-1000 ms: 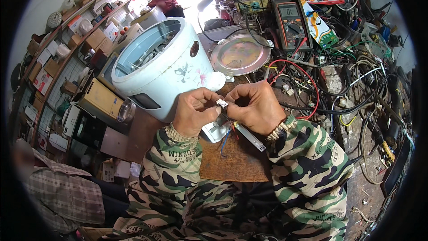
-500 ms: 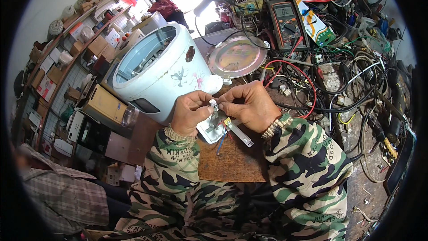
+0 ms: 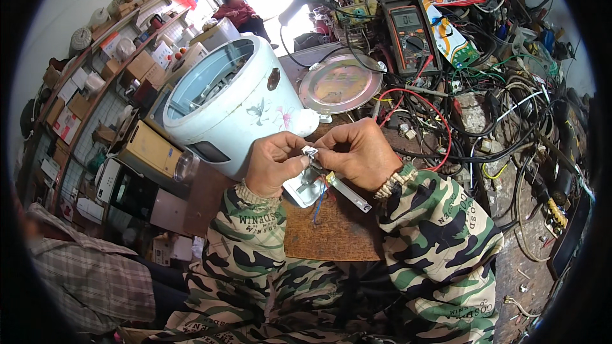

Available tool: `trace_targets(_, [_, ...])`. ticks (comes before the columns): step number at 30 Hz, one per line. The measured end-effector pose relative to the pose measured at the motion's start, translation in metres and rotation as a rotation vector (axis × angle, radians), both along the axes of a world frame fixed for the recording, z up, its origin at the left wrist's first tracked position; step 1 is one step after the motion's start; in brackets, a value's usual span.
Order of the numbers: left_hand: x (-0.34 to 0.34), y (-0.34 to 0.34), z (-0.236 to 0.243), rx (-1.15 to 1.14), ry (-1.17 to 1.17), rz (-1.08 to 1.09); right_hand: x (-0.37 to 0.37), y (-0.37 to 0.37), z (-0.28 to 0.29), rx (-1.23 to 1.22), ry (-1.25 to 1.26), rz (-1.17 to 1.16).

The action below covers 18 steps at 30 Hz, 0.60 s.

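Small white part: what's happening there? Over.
Left hand pinching small white part. Right hand alongside, exact grip unclear. Metal strip and blue wire below, neither visibly blocking.

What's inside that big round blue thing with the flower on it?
Inside the pale-blue appliance housing, you can see some greyish metal parts. Its near side covers whatever lies deeper.

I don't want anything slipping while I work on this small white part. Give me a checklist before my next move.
1. Left hand on the small white part: ok, pinched between thumb and finger.
2. Right hand gripping it too: cannot tell, fingertips are close beside it.
3. Blue wire clear of fingers: ok, it hangs below them.
4. Metal strip supported: cannot tell.
5. Multimeter away from both hands: ok.
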State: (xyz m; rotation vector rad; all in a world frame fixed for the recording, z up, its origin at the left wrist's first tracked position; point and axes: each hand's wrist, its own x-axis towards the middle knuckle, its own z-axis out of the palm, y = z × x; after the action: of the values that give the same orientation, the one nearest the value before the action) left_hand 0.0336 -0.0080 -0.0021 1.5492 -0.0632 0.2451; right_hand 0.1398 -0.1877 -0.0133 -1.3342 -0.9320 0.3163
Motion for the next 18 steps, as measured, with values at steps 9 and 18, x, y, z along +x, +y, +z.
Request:
trace_targets(9, [-0.0019, -0.0027, 0.0033, 0.009, -0.007, -0.032, 0.0012, -0.0018, 0.0015, 0.029, -0.059, 0.003])
trace_targets(18, [-0.0005, -0.0041, 0.0032, 0.003, 0.001, -0.004, -0.0027, -0.0001, 0.0028, -0.002, -0.048, -0.056])
